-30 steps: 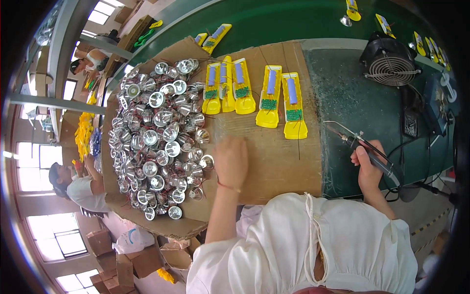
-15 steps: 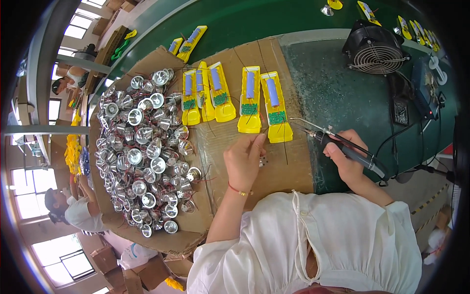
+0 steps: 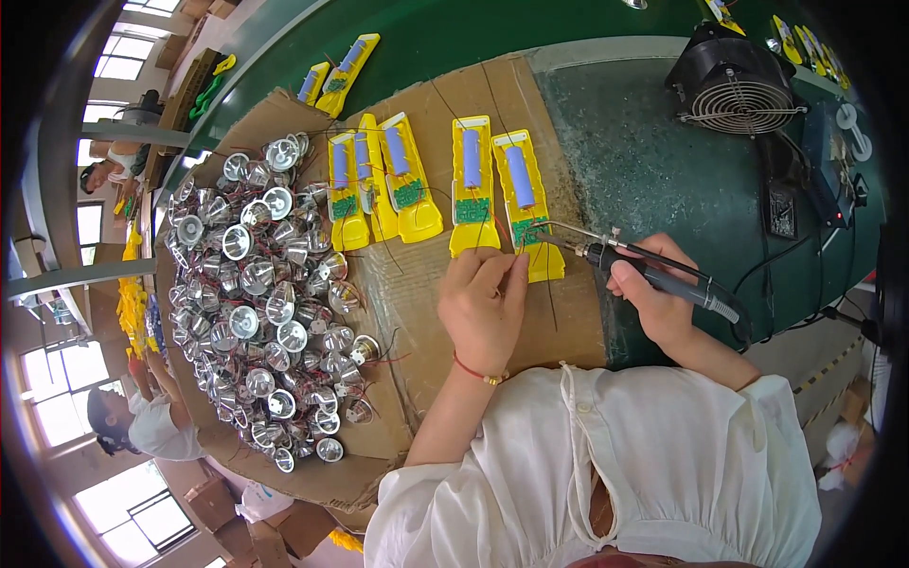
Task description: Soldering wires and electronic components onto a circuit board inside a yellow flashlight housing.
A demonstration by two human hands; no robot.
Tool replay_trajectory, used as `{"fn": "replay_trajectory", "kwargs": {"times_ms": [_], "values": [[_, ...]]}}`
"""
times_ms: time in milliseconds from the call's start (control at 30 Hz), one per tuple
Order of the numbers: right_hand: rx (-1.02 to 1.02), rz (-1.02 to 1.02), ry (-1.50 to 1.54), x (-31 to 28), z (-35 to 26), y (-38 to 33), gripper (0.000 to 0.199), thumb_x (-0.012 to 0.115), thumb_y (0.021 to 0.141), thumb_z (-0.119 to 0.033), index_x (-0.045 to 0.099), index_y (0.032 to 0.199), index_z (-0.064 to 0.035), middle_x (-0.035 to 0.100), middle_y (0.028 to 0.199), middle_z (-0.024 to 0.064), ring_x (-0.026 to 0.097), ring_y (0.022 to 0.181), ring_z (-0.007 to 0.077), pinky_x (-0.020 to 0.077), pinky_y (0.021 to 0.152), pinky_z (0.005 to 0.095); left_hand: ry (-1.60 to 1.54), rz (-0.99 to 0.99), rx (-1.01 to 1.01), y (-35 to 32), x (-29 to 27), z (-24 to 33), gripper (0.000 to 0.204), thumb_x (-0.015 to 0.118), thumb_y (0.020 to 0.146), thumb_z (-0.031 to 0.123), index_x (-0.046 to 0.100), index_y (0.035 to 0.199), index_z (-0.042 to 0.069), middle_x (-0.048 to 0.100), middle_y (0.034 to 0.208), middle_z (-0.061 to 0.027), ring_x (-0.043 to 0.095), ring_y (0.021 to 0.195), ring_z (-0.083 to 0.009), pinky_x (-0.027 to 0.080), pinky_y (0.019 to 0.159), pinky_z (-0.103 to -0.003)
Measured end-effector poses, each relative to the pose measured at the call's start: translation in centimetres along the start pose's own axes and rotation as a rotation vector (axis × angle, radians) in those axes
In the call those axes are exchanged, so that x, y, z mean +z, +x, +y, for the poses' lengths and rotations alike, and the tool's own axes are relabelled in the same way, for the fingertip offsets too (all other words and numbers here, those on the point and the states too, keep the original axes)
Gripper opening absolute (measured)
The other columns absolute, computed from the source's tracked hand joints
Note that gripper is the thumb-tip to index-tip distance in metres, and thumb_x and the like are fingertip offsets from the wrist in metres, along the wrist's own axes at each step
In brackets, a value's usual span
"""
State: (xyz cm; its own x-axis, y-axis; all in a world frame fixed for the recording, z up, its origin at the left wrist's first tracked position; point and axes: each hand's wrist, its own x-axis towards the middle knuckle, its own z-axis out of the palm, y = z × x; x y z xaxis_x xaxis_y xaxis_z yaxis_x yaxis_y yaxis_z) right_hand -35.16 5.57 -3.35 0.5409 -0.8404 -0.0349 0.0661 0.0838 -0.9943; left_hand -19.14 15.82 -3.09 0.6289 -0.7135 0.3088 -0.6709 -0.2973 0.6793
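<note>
Cardboard-covered counter [image 3: 568, 322] | my left hand [image 3: 485, 308] has come over from the reflectors [image 3: 260, 293], now pinching a wire [image 3: 527, 248] | right hand [image 3: 653, 303] gripping soldering iron [image 3: 653, 275], tip reaching the yellow case [image 3: 525, 204].

Soldering iron [image 3: 653, 275] tip touches the yellow casing's [image 3: 524, 201] green board.

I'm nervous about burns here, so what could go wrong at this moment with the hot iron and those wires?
The left hand pinches a thin wire right beside the soldering iron tip at the green circuit board, so fingers could get burned. The tip could also scorch the yellow housing. Loose wires trailing over the cardboard might snag and shift the work.
</note>
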Motion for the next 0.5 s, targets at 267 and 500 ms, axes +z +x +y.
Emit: {"fn": "replay_trajectory", "kwargs": {"times_ms": [267, 500], "values": [[0.092, -0.002, 0.027, -0.08, -0.14, 0.33, 0.014, 0.064, 0.078, -0.007, 0.054, 0.084, 0.0005, 0.06, 0.07, 0.0065, 0.057, 0.061, 0.0087, 0.0461, 0.054, 0.0204, 0.033, -0.113, -0.015, 0.71, -0.12, 0.0, 0.007, 0.069, 0.07, 0.011, 0.063, 0.068, 0.007, 0.058, 0.07, -0.0042, 0.055, 0.065, -0.0229, 0.042, 0.058, -0.034], [0.124, -0.037, 0.039, -0.18, -0.13, 0.45, 0.014, 0.064, 0.079, -0.008, 0.054, 0.083, -0.0001, 0.06, 0.069, 0.0064, 0.057, 0.059, 0.0084, 0.0465, 0.053, 0.0201, 0.044, -0.152, -0.033, 1.01, -0.43, 0.13, 0.008, 0.068, 0.071, 0.013, 0.063, 0.067, 0.007, 0.057, 0.069, -0.0041, 0.055, 0.065, -0.0224, 0.04, 0.058, -0.034]]}}
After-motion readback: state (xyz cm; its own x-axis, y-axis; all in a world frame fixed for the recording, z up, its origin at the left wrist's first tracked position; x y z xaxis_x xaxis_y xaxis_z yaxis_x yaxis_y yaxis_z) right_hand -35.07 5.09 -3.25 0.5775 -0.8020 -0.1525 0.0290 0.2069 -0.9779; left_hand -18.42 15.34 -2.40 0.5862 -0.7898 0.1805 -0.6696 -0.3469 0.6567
